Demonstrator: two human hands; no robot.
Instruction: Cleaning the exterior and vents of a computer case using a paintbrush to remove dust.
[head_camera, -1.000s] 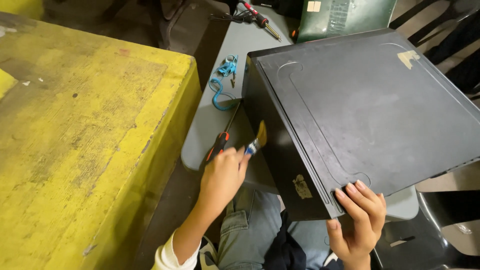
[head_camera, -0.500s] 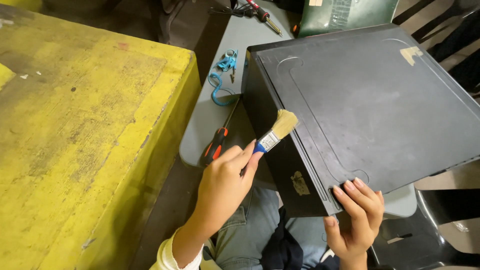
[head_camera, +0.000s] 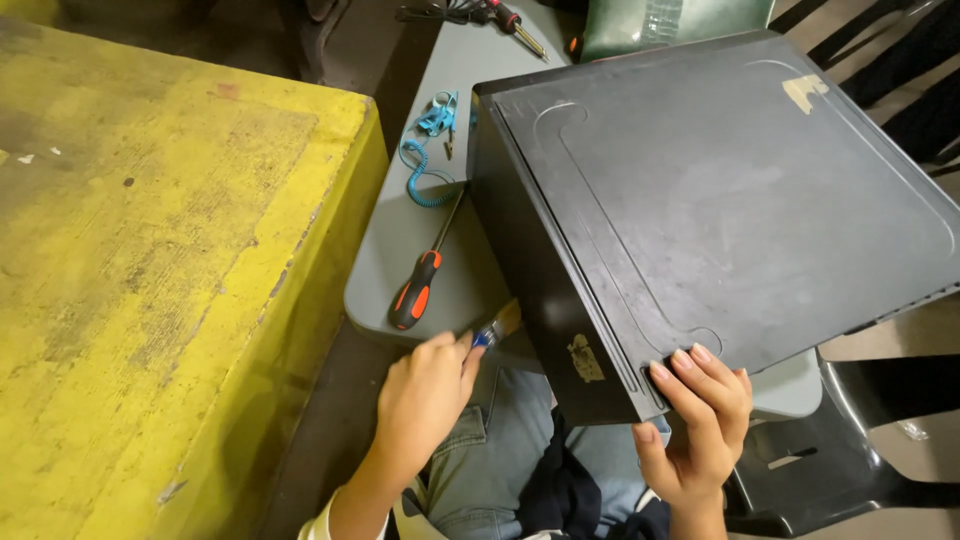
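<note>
Now your left hand (head_camera: 425, 385) grips a small brush (head_camera: 497, 327) at the surface's (head_camera: 400, 250) near edge, while your right hand (head_camera: 700, 410) clasps the black computer case's (head_camera: 720, 190) near corner.

The left hand (head_camera: 425, 395) reaches up from the lower edge of the view, back of the hand upward, fingers curled closed in a pinch. The right hand (head_camera: 700, 415) stands more upright, fingertips (head_camera: 682, 362) pressed flat and thumb tucked below, forearm rising from the bottom.
</note>
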